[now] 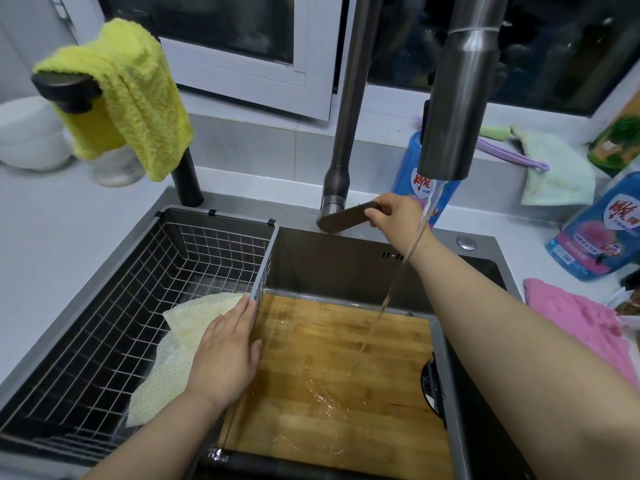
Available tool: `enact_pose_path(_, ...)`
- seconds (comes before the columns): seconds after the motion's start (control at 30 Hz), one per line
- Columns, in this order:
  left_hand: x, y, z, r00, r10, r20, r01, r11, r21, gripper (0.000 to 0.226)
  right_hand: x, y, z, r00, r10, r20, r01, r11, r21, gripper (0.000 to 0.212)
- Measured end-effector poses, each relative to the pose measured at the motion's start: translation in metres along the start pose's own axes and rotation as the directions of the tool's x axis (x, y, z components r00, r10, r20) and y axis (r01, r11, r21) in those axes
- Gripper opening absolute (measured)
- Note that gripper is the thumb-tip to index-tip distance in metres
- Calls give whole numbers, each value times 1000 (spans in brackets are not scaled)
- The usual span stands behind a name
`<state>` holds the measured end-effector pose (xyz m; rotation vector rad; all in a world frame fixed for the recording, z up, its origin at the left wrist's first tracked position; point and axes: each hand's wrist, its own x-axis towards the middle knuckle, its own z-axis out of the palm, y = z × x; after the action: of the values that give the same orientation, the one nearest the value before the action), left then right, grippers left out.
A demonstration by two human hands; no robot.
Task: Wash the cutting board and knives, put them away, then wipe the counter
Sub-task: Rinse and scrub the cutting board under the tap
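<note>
A wooden cutting board [346,368] lies across the sink [346,261], wet, with a stream of water from the faucet spout [453,109] landing on it. My right hand [391,211] grips the faucet's lever handle [346,218] behind the sink. My left hand [225,355] lies flat, fingers straight, on a pale mesh dishcloth [173,358] at the rim of the wire drain basket [138,289], with the thumb over the board's left edge. A dark object [433,386] sits at the board's right edge; I cannot tell what it is.
A yellow towel [128,95] hangs over a black tap at the back left. Blue detergent bottles [595,230] and a green cloth [554,168] stand at the back right. A pink cloth [581,323] lies on the right counter. White bowls [27,133] sit far left.
</note>
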<state>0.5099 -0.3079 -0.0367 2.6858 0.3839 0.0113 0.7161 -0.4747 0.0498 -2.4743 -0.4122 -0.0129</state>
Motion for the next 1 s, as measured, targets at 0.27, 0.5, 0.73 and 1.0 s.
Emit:
enact_pose_path(0.27, 0, 1, -1, 1000, -1, 3, 1, 1000, -4, 60, -10, 8, -8, 997, 72, -16, -69, 986, 152, 23)
enact_pose_path(0.5, -1, 2, -2, 1000, 0, 16, 0, 1000, 7, 61, -42, 31, -7, 988, 147, 39, -152, 969, 196, 25)
enact_pose_path(0.73, -1, 3, -1, 999, 0, 36, -3, 997, 74, 67, -113, 109, 35, 848, 415, 331, -440, 898, 1, 29)
enact_pose_path(1.0, 4, 19, 6, 996, -77, 47, 70, 989, 128, 70, -145, 194, 67, 589, 748, 306, -763, 639, -95, 19)
